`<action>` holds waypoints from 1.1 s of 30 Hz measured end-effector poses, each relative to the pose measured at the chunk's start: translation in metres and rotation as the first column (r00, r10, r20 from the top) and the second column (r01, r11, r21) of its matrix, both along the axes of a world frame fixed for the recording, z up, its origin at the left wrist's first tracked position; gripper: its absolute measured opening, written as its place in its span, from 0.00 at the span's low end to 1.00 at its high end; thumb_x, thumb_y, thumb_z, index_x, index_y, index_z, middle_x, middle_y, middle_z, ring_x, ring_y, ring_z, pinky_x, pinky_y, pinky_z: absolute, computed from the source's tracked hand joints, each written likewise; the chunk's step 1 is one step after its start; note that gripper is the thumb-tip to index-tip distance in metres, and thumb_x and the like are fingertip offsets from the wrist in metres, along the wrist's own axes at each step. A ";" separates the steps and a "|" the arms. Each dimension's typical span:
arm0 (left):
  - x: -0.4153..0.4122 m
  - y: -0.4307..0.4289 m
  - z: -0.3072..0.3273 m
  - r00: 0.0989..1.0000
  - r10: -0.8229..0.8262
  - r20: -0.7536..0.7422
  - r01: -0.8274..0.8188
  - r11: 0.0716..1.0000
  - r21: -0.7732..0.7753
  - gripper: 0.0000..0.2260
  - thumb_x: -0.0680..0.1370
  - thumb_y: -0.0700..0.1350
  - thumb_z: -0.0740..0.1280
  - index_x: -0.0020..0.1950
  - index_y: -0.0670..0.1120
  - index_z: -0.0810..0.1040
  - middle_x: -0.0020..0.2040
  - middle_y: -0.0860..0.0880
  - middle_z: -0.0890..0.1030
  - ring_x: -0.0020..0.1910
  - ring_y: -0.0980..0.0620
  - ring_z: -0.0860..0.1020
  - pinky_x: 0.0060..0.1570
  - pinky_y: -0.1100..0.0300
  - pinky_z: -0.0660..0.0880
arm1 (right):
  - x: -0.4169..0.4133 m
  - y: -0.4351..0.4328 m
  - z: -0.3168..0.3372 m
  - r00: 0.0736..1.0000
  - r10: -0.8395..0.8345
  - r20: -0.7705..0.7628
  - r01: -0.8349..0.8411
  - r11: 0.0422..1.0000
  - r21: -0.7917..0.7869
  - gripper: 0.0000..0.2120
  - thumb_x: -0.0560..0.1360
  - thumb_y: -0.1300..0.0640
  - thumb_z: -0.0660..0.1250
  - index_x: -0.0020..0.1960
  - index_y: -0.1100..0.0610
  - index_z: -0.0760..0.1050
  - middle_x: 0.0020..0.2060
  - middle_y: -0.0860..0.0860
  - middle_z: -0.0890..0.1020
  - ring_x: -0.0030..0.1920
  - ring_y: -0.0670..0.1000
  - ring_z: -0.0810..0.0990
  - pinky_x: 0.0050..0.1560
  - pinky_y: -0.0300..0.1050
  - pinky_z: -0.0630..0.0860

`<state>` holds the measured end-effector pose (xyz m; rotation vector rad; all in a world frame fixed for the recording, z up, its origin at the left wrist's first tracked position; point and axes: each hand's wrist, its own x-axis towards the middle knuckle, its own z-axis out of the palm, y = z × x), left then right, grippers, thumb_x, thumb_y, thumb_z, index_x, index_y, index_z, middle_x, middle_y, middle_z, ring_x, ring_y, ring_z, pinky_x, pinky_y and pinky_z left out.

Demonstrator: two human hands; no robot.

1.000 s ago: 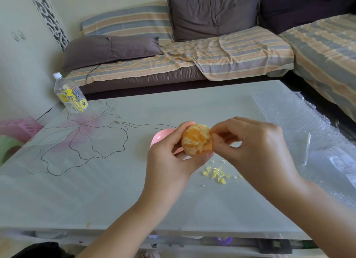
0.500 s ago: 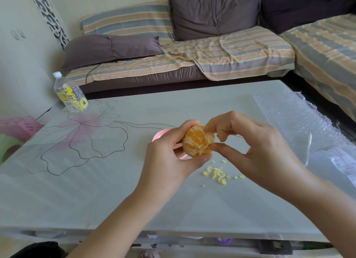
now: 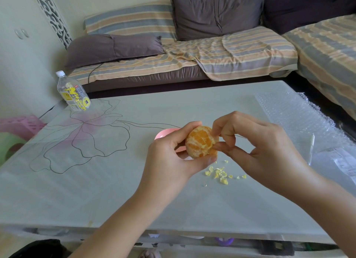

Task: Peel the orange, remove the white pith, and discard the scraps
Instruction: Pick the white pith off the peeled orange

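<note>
A peeled orange (image 3: 201, 142), still streaked with white pith, is held above the table in my left hand (image 3: 173, 157), thumb on top and fingers underneath. My right hand (image 3: 256, 148) is against the orange's right side, its thumb and fingertips pinching at the pith there. Small yellowish pith scraps (image 3: 220, 174) lie scattered on the table just below the fruit. A pink bowl (image 3: 163, 132) sits behind my left hand, mostly hidden by it.
The glass table (image 3: 96, 180) has a flower drawing on its left half. A plastic bottle (image 3: 74, 94) stands at the far left corner. Bubble wrap (image 3: 300, 119), a white pen (image 3: 311, 148) and a paper slip (image 3: 344, 161) lie at the right. A sofa runs behind.
My right hand's fingers have shifted on the orange's right side, now pinching nearer its top. The orange has turned slightly in my left hand.
</note>
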<state>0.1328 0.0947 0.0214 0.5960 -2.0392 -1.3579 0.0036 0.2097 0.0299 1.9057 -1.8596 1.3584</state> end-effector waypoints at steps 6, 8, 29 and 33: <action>-0.002 0.002 -0.002 1.000 -0.018 -0.023 0.019 1.000 0.022 0.25 0.62 0.38 0.80 0.52 0.60 0.80 0.52 0.44 0.81 0.44 0.56 0.83 0.48 0.69 0.76 | -0.002 0.002 -0.002 1.000 -0.005 0.020 0.005 1.000 -0.027 0.16 0.69 0.67 0.68 0.37 0.50 0.65 0.39 0.47 0.78 0.40 0.47 0.77 0.37 0.33 0.71; -0.003 0.002 -0.003 0.999 -0.021 -0.036 0.022 1.000 0.022 0.25 0.62 0.39 0.80 0.52 0.60 0.80 0.52 0.44 0.81 0.44 0.57 0.83 0.48 0.69 0.76 | -0.003 0.002 -0.003 0.999 -0.027 0.021 0.028 0.998 -0.050 0.14 0.70 0.67 0.69 0.35 0.53 0.66 0.37 0.47 0.78 0.39 0.46 0.77 0.38 0.37 0.72; -0.004 0.003 -0.011 0.977 0.001 -0.214 -0.021 0.995 -0.093 0.28 0.62 0.43 0.79 0.59 0.60 0.79 0.48 0.52 0.83 0.49 0.53 0.82 0.55 0.58 0.78 | 0.008 0.002 -0.001 0.991 -0.124 0.049 0.131 0.974 -0.183 0.14 0.69 0.67 0.72 0.33 0.60 0.67 0.38 0.48 0.80 0.41 0.43 0.78 0.42 0.30 0.71; -0.005 0.004 -0.011 0.976 -0.007 -0.217 -0.009 0.997 -0.071 0.28 0.63 0.37 0.79 0.57 0.60 0.78 0.48 0.49 0.83 0.48 0.54 0.82 0.54 0.62 0.77 | 0.007 0.004 -0.002 0.990 -0.115 0.075 0.127 0.975 -0.183 0.15 0.68 0.70 0.72 0.33 0.61 0.67 0.37 0.48 0.80 0.40 0.46 0.78 0.40 0.37 0.74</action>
